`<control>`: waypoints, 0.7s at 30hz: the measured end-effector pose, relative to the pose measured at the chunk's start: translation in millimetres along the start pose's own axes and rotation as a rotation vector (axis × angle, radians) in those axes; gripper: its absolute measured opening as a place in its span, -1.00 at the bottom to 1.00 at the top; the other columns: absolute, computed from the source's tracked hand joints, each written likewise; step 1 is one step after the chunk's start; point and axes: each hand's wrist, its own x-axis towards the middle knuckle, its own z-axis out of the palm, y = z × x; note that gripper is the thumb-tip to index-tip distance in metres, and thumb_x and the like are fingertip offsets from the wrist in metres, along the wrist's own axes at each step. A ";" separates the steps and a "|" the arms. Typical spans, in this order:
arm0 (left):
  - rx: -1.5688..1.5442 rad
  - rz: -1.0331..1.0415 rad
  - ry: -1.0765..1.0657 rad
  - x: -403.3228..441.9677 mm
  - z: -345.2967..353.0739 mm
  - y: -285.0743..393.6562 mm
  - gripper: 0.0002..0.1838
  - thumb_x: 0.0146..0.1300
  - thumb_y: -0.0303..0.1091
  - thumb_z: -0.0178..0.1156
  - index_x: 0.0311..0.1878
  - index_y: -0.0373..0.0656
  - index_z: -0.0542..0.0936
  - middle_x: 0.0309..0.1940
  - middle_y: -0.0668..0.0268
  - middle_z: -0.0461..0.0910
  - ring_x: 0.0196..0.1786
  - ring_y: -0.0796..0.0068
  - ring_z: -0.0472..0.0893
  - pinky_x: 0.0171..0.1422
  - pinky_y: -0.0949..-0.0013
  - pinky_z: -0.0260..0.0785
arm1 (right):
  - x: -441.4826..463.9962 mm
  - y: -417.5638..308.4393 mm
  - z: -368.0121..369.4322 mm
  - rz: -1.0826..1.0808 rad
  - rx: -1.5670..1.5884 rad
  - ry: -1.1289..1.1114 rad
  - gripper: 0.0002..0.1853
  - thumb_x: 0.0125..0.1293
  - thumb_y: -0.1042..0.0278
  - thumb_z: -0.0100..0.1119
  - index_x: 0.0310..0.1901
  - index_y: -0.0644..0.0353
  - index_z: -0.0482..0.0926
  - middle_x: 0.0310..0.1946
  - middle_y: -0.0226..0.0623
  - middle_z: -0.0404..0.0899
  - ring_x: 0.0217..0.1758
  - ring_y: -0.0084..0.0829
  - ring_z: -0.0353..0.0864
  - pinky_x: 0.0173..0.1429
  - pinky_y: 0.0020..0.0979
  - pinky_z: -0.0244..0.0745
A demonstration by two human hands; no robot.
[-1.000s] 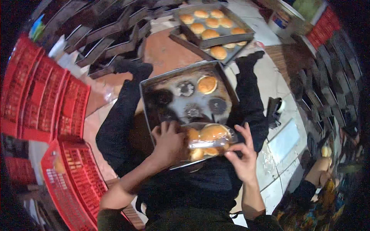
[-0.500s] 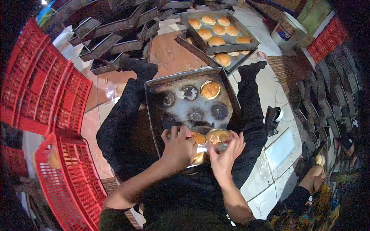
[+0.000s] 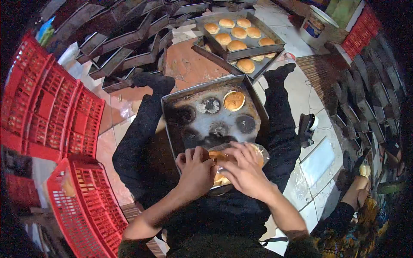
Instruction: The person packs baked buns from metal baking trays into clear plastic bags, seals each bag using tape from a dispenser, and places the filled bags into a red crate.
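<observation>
A metal baking tray [image 3: 172, 129] lies between my legs, its base stained with dark round marks. One browned bun [image 3: 234, 101] sits alone in its far right part. At its near edge is a clear plastic bag [image 3: 266, 155] with round buns inside. My left hand [image 3: 195, 170] is closed, fingertips pinched at the bag's left side. My right hand [image 3: 247, 170] lies over the bag, fingers bent across it and the thumb reaching toward my left fingertips. Below the hands shows another bun [image 3: 221, 178], partly hidden; I cannot tell if it is bagged.
Two stacked trays of buns [image 3: 238, 32] stand beyond my feet. Red plastic crates [image 3: 77, 202] line the left side. Dark empty trays [image 3: 124, 56] are piled at the back left, more at the right. A bucket [image 3: 316, 28] stands back right. Another person's arm [image 3: 357, 193] shows at lower right.
My right hand has turned from gripping the bag's right side to lying over its top, nearer my left hand. The left hand stays almost in place.
</observation>
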 end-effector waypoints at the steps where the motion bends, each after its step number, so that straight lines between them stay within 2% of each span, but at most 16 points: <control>1: 0.012 -0.008 0.000 -3.2 0.9 -0.9 -0.82 0.02 -0.25 0.19 -0.35 -0.12 0.63 -0.13 0.22 0.34 0.03 0.17 0.23 0.06 0.00 -0.03 | -1.7 2.2 6.4 0.006 -0.027 -0.026 -0.80 0.13 0.26 0.15 -0.23 0.14 0.55 0.00 -0.23 0.34 0.23 -0.09 0.18 0.33 0.06 -0.04; 4: 0.053 0.019 0.006 -12.6 7.1 -5.1 -0.84 -0.01 -0.26 0.21 -0.36 -0.08 0.62 -0.12 0.21 0.34 0.03 0.16 0.23 0.03 -0.01 -0.02 | 3.0 12.0 7.5 -0.073 -0.009 -0.142 -0.79 0.15 0.24 0.13 -0.25 0.15 0.56 -0.01 -0.20 0.34 0.24 -0.08 0.15 0.33 0.05 -0.04; 6: 0.025 0.028 0.021 -19.0 7.2 -7.6 -0.83 -0.05 -0.27 0.23 -0.35 -0.06 0.61 -0.11 0.21 0.33 0.03 0.15 0.24 0.02 -0.03 -0.02 | 4.4 13.1 7.9 -0.108 0.010 -0.143 -0.79 0.13 0.26 0.16 -0.25 0.16 0.58 -0.04 -0.18 0.36 0.23 -0.07 0.16 0.31 -0.03 -0.01; 8: 0.096 0.054 0.061 -26.5 7.1 -3.9 -0.78 -0.07 -0.25 0.25 -0.30 -0.05 0.60 -0.10 0.21 0.33 0.03 0.15 0.24 0.03 0.00 -0.01 | 3.0 15.8 12.7 -0.089 0.070 -0.167 -0.81 0.12 0.27 0.16 -0.31 0.19 0.58 -0.03 -0.19 0.36 0.22 -0.07 0.16 0.27 -0.03 0.01; 10: 0.089 0.011 0.226 -30.9 1.6 2.8 -0.65 -0.15 -0.15 0.31 -0.21 0.04 0.57 -0.11 0.27 0.33 0.02 0.17 0.25 0.05 0.05 0.00 | 2.5 18.9 13.8 -0.091 0.115 -0.127 -0.82 0.11 0.27 0.16 -0.32 0.20 0.57 -0.02 -0.18 0.36 0.22 -0.06 0.16 0.27 -0.04 0.02; 11: 0.176 0.079 0.255 -34.5 2.2 0.4 -0.58 -0.14 -0.15 0.31 -0.13 0.06 0.52 -0.12 0.30 0.36 0.00 0.20 0.27 0.04 0.10 0.02 | 1.3 19.7 14.4 -0.095 0.155 -0.102 -0.82 0.11 0.28 0.16 -0.34 0.21 0.57 -0.01 -0.17 0.36 0.22 -0.06 0.15 0.26 -0.05 0.02; 14: 0.241 0.146 0.241 -43.1 7.4 -2.8 -0.68 -0.03 -0.16 0.25 -0.16 0.03 0.55 -0.15 0.33 0.37 0.00 0.25 0.29 0.08 0.08 -0.03 | -2.8 14.6 12.8 -0.040 0.160 -0.043 -0.81 0.10 0.30 0.18 -0.31 0.23 0.56 0.02 -0.16 0.35 0.22 -0.05 0.16 0.26 -0.05 0.06; 18: 0.292 0.212 0.280 -44.8 17.8 0.9 -0.73 -0.01 -0.24 0.21 -0.17 0.03 0.56 -0.15 0.33 0.39 0.01 0.25 0.30 0.09 0.11 -0.04 | -16.4 16.2 20.7 0.000 0.130 0.036 -0.79 0.09 0.32 0.18 -0.28 0.25 0.53 0.03 -0.16 0.34 0.22 -0.04 0.16 0.23 -0.05 0.13; 20: 0.249 0.085 0.191 -39.1 22.8 0.5 -0.77 0.02 -0.29 0.17 -0.18 0.02 0.58 -0.13 0.33 0.40 0.02 0.24 0.30 0.10 0.11 -0.05 | -24.7 19.0 15.1 -0.003 0.205 0.133 -0.79 0.10 0.35 0.17 -0.27 0.27 0.51 0.03 -0.14 0.34 0.21 -0.05 0.20 0.21 -0.06 0.18; 21: 0.193 0.078 0.193 -38.2 23.9 -1.0 -0.77 0.05 -0.30 0.15 -0.18 0.01 0.58 -0.12 0.31 0.41 0.03 0.22 0.28 0.11 0.09 -0.06 | -30.5 26.9 26.3 0.338 0.947 0.340 -0.80 0.08 0.35 0.20 -0.29 0.24 0.50 0.01 -0.14 0.35 0.17 -0.09 0.25 0.18 -0.12 0.22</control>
